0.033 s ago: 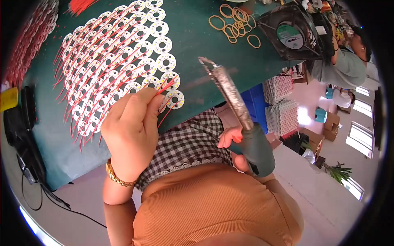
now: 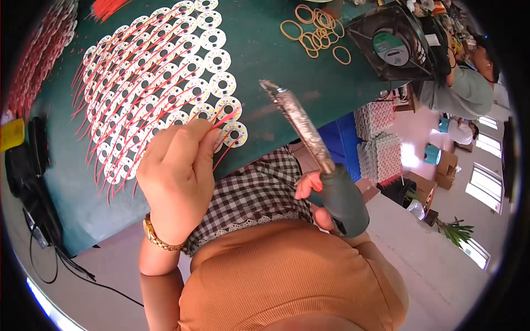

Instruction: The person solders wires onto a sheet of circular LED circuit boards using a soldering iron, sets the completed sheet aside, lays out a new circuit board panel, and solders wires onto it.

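My left hand (image 2: 179, 165) is closed in a pinch on red wires (image 2: 227, 118), whose ends stick out past the fingertips over the near right corner of a panel of round white LED boards (image 2: 222, 84). Rows of thin red wires lie slantwise across most of these ring-shaped boards. In my right hand (image 2: 310, 187) is a soldering iron (image 2: 301, 122) with a dark grip and a worn metal barrel. Its tip points up and left, in the air to the right of the panel and apart from it. The grip hides part of the right hand's fingers.
Tan rubber bands (image 2: 317, 36) and a black square fan (image 2: 389, 43) are at the back right of the green table (image 2: 270, 55). More wired boards (image 2: 47, 52) lie far left, beside a black object (image 2: 27, 171) with cables. Another person (image 2: 461, 88) sits beyond the fan.
The soldering iron's tip has shifted slightly left, toward the panel. The red wire ends at my left fingertips look slightly shifted; the left hand has barely moved.
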Tool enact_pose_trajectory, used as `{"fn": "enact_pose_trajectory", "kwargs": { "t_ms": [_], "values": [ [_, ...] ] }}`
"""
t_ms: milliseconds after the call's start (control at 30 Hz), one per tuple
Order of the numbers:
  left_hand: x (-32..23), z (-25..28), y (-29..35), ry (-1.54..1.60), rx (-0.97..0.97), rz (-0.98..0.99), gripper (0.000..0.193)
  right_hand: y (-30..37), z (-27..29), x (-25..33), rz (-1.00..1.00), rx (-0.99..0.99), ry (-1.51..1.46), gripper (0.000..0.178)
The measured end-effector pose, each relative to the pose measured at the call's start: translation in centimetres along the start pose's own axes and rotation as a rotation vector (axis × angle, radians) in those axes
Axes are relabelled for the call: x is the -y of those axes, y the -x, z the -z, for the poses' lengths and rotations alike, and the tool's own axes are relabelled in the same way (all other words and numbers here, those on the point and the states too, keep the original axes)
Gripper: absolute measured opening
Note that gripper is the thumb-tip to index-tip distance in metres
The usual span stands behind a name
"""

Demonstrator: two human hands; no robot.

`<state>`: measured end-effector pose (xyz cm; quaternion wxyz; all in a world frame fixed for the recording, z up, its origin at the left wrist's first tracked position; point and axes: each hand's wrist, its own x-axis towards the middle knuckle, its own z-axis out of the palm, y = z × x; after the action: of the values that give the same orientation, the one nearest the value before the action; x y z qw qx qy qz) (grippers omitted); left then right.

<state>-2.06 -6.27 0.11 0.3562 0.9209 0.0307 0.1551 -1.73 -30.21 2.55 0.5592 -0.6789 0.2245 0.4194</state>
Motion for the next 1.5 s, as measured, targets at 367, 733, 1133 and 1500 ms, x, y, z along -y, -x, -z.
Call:
{"fn": "enact_pose_trajectory", "kwargs": {
  "t_ms": [367, 733, 1133, 1500],
  "values": [
    [1.5, -0.8, 0.3, -0.191, 0.096, -0.433, 0.018, 1.6, -1.4, 2.7, -0.195, -0.087, -0.017, 0.021],
    [1.4, -1.2, 0.0, -0.205, 0.092, -0.475, 0.012, -0.3, 1.4, -5.8, 0.465, -0.05, 0.525, 0.029],
    [1.4, -1.2, 0.1, -0.204, 0.091, -0.455, 0.012, -1.8, 1.8, -9.2, 0.597, -0.045, 0.249, 0.042],
    [1.4, -1.3, 0.2, -0.176, 0.082, -0.437, 0.012, -2.2, 1.8, -10.2, 0.475, -0.013, 0.105, 0.044]
  ]
}}
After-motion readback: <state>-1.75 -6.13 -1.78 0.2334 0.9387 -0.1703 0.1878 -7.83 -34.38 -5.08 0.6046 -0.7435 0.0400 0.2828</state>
